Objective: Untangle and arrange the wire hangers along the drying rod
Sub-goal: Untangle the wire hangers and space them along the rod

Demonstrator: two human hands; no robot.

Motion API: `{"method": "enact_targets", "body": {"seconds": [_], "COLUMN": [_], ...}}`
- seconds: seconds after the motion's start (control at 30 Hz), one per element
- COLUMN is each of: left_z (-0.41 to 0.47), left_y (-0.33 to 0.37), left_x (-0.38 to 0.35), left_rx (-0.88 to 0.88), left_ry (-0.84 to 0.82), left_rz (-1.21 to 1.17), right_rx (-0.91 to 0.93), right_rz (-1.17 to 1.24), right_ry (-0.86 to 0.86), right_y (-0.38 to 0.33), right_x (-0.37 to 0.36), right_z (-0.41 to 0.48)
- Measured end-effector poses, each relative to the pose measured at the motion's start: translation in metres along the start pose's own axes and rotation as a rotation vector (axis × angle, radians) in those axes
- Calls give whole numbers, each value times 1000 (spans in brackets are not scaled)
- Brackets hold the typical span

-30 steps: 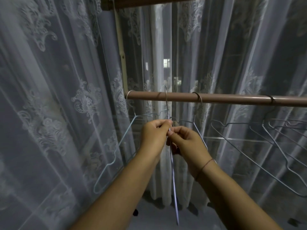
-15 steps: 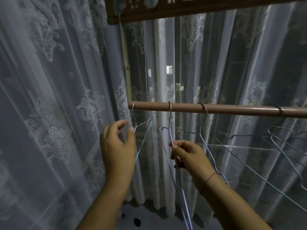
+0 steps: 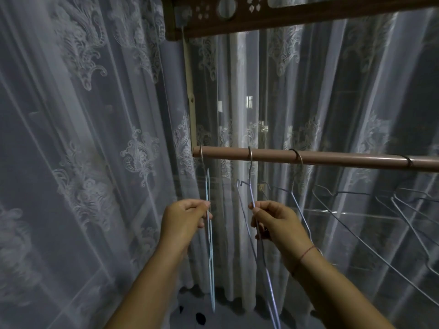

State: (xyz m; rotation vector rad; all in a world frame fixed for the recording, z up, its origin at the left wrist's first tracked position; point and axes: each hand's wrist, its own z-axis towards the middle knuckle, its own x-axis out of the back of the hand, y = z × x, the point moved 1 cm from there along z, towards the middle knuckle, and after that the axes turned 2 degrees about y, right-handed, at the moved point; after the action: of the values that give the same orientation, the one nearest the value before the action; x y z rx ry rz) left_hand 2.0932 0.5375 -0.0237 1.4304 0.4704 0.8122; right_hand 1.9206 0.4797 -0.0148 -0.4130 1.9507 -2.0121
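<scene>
A brown drying rod (image 3: 332, 160) runs from the middle of the view to the right edge. Several wire hangers hook over it. The leftmost hanger (image 3: 210, 252), light blue, hangs edge-on at the rod's left end, and my left hand (image 3: 184, 218) pinches its wire below the hook. The second hanger (image 3: 250, 186) hangs edge-on a little to the right, held by my right hand (image 3: 276, 222) below its twisted neck. A third hanger (image 3: 298, 200) hangs just right of that hand. More hangers (image 3: 408, 210) overlap at the far right.
Sheer patterned curtains (image 3: 95, 162) hang close on the left and behind the rod. A dark carved wooden beam (image 3: 285, 15) crosses the top. A pale vertical post (image 3: 191, 96) rises from the rod's left end. The floor shows below.
My left hand left the second hanger, moved left and took hold of the leftmost one, which now hangs edge-on. My right hand kept its hold. The view tilted up.
</scene>
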Motion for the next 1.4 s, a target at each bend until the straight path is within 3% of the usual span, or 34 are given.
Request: {"method": "enact_targets", "body": {"seconds": [0.27,1.13,1.2,1.3,1.33,1.4], "left_z": [6,10,11,12,12,10], "left_y": [-6,-11,-12,-14,-15,-14], "left_x": [3,5,4,5,5,5], "left_rx": [54,-34,-32,-36,-39,-47], "left_ry": [2,118,114,117,120,122], "left_rz": [-59,-25,-25,-18,-11,0], "right_rx": [4,34,182,551,598,458], "right_rz": [-1,-37,-192,-541,-626,-734], "right_ry": [-4,42,97,411,506,550], "right_y": [1,5,2,-11,-11,-4], "right_x": [-1,8,15,36,44,59], "right_z": [3,6,2,-7,-7,-1]}}
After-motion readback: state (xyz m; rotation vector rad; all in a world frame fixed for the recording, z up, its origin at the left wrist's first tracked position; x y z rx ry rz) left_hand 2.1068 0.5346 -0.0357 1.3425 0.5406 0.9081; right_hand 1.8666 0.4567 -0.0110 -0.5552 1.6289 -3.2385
